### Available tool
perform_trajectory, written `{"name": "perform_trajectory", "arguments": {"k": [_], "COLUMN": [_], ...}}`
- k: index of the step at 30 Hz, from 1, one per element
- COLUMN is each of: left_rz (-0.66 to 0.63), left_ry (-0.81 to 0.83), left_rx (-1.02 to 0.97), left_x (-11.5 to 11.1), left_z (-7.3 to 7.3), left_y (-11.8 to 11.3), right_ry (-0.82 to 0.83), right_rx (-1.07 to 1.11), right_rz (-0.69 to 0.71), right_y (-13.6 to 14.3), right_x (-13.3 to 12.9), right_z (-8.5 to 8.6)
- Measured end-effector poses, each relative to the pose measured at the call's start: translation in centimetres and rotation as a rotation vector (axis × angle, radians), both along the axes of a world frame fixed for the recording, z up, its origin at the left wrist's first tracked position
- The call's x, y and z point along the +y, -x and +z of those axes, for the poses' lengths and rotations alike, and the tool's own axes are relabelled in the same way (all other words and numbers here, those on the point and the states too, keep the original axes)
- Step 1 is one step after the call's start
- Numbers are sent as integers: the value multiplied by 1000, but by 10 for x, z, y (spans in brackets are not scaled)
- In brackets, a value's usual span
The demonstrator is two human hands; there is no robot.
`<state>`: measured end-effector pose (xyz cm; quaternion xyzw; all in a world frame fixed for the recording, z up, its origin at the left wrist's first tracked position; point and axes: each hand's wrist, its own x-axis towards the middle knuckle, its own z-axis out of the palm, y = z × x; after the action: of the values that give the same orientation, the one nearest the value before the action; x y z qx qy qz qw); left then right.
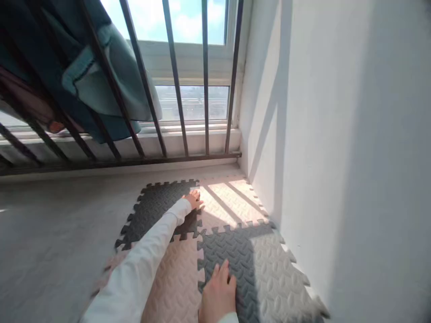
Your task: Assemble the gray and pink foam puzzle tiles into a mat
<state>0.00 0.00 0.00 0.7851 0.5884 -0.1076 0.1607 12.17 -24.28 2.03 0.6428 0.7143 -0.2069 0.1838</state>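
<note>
Foam puzzle mat tiles lie on the floor, pink and dark grey in a checker pattern with toothed edges. My left hand, in a white sleeve, reaches out to the far dark grey tile and rests at its right edge, beside the sunlit far pink tile. Its fingers are spread. Closer in, my right hand lies open on the near dark grey tile, fingers stretched forward, near the seam with the near pink tile. My left forearm covers part of that pink tile.
A white wall rises along the right side of the mat. Dark metal railing bars stand before the window at the back, with blue fabric behind them at upper left. Grey floor stretches to the left.
</note>
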Motion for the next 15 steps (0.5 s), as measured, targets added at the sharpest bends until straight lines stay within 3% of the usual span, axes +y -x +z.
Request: {"name": "perform_trajectory", "arguments": {"k": [5,9,12,15], "left_rz": [-49,77,165,123], "left_ry": [39,84,34,0], "left_rx": [-22,46,45,7], "left_x": [-98,-175,-201,-200], "left_z": [-23,-20,-10,-1], "left_y": [19,28,27,30], "right_ry": [-155,-338,-381,-393], "right_rx": [-27,19,53,43], "right_rz": [-56,-77,-74,-51], "right_y": [1,-5,-10,-13], "right_x": [-8,-14,-15,-15], "right_z": [-11,-18,-25,-32]}}
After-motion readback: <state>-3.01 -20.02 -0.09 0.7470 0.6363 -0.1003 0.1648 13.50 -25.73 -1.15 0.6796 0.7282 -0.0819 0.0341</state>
